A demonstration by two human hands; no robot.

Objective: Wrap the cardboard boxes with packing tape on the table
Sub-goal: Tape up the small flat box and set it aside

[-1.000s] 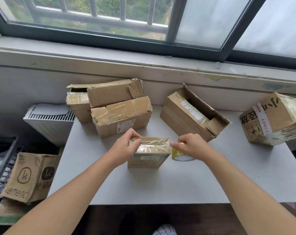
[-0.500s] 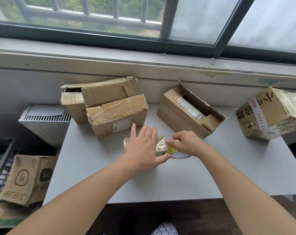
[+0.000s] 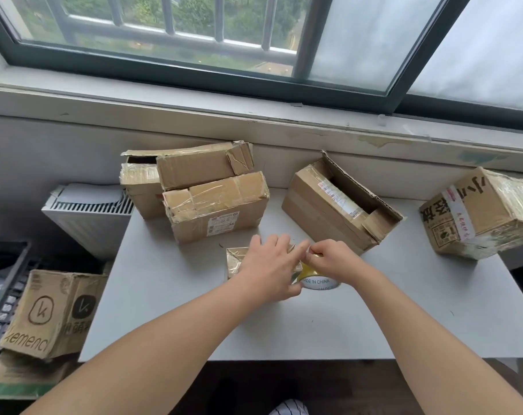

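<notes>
**A:** From the head camera, where is the box being wrapped?

**B:** The small box point(image 3: 235, 260) sits on the desk point(image 3: 194, 319), near the middle. The side that shows is glossy with tape. Most of the box is hidden under the person's left hand point(image 3: 270, 269).

**A:** How does that hand lie?

**B:** It lies palm down on the box's top. Its fingers point(image 3: 279, 244) are straight and a little spread, pointing toward the window point(image 3: 194, 40). The thumb runs along the near right edge, just beside the tape roll point(image 3: 320, 283).

**A:** And the right hand?

**B:** The right hand point(image 3: 332, 260) is over the roll with its fingers point(image 3: 315, 250) curled. Thumb and forefinger pinch the yellowish tape at the roll's top, close against the left hand's fingertips. The roll is on the desk just beside the box's right end. The white inside of its core reads "MADE IN CHINA". Whether roll and box touch cannot be told, because the hands cover the spot.

**A:** What about the other boxes?

**B:** At the rear left stands a labelled box point(image 3: 215, 205) taped across its top. A crumpled box point(image 3: 200, 164) is above and behind it. An open box point(image 3: 335, 205) lies rear of the hands and to the right, with its flaps up. At the right rear corner is a large box point(image 3: 481, 217) with a red-and-white strip.

**A:** Is there anything off the desk?

**B:** Down on the left there is a printed box point(image 3: 51, 313) beside a black crate point(image 3: 6, 274). A white ribbed unit point(image 3: 89, 214) stands against the wall.
</notes>
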